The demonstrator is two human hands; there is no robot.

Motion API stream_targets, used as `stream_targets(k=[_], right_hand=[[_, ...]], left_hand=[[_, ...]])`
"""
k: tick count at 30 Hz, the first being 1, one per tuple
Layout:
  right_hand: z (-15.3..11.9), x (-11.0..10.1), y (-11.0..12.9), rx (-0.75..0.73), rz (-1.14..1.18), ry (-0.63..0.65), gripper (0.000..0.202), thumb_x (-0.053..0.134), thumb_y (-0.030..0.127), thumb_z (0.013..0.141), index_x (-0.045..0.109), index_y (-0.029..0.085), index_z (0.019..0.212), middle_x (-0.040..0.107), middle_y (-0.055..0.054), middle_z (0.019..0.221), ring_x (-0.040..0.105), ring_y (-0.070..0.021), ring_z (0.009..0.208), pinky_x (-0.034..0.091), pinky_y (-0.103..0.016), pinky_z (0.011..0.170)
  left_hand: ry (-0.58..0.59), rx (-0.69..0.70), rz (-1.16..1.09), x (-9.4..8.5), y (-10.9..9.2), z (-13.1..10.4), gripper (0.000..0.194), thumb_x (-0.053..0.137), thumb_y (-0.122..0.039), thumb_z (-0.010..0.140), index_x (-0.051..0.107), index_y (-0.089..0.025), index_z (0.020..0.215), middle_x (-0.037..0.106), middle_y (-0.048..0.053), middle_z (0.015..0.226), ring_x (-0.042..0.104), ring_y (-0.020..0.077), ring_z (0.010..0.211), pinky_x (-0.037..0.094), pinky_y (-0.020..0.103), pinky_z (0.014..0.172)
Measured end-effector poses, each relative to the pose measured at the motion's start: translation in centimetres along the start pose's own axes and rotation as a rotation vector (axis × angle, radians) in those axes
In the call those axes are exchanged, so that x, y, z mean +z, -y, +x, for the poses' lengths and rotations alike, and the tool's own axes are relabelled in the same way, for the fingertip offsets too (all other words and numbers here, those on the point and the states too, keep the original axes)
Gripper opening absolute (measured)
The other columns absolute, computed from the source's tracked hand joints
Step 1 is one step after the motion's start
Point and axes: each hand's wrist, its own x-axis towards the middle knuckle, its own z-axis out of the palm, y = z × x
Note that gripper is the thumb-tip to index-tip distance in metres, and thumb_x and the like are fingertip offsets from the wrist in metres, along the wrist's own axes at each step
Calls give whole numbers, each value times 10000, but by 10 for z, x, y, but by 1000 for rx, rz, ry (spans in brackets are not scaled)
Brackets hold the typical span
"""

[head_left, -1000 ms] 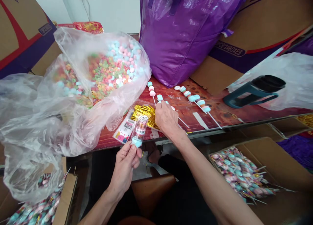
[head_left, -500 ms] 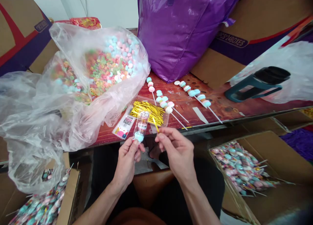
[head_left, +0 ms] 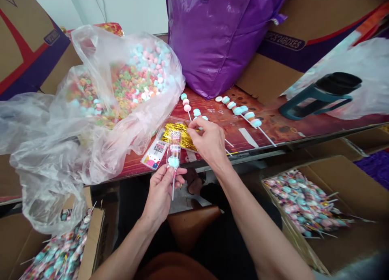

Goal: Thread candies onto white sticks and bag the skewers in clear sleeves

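My left hand (head_left: 164, 184) pinches the lower end of a clear-wrapped candy skewer (head_left: 174, 150), whose white stick points down past the fingers. My right hand (head_left: 208, 140) reaches over the clear tray of gold twist ties (head_left: 178, 132), fingertips bent together at its right side; whatever they grip is too small to make out. A printed card (head_left: 154, 152) lies left of the tray. Behind my right hand, unwrapped candy skewers are partly hidden. More skewers (head_left: 238, 110) lie in a row to the right on the red table (head_left: 212, 103).
An open plastic bag of candies (head_left: 130, 81) covers the table's left. A purple bag (head_left: 219, 41) stands behind, a dark tumbler (head_left: 316, 97) at right. Boxes of wrapped candy (head_left: 337, 170) (head_left: 92, 239) flank my legs.
My right hand has moved forward and slightly left, onto the gold ties; the tie it held is no longer visible between its fingers. My left hand holds the skewer more upright, with the stick now showing.
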Motion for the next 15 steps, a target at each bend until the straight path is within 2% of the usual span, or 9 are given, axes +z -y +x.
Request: stream_targets(k=[3,7,11,13,15], right_hand=[[20,9,-8,11,-243,23,92,587,171,786,676,196,778,651,-23,796,540,-162,675,366,-295,658],[11,7,-14,-43,-192,-75,91,559,217,845,641,207,809,651,-13,738,577,-192,720,398,-317,718],[-26,-5,-7,-102,54,-176,99,496,233,931,574,220,872,659,-20,784,612,-190,777,447,-323,776],[-53,-7,-2,-43,241,-175,89,479,255,966,548,227,916,637,-13,785,603,-169,739,468,-308,759],[-85,-3,2,78,453,-107,86,482,284,981,530,234,929,597,6,766,567,-140,667,474,-277,693]], left_hand=[[-15,-17,-36,-2,-1,1,265,814,-338,746,685,-124,834,772,84,897,620,83,650,451,196,613],[-14,-27,-72,-4,-2,4,276,815,-340,749,681,-127,864,778,93,940,645,92,672,454,202,621],[-17,-36,-92,-3,0,6,268,808,-349,761,674,-143,868,780,96,1000,665,103,707,453,208,640],[-20,-38,-91,-1,1,6,261,794,-359,779,680,-147,881,776,99,1040,675,109,735,458,212,663],[-19,-29,-81,2,3,6,257,779,-364,795,688,-151,904,771,100,1067,682,117,762,469,222,694]])
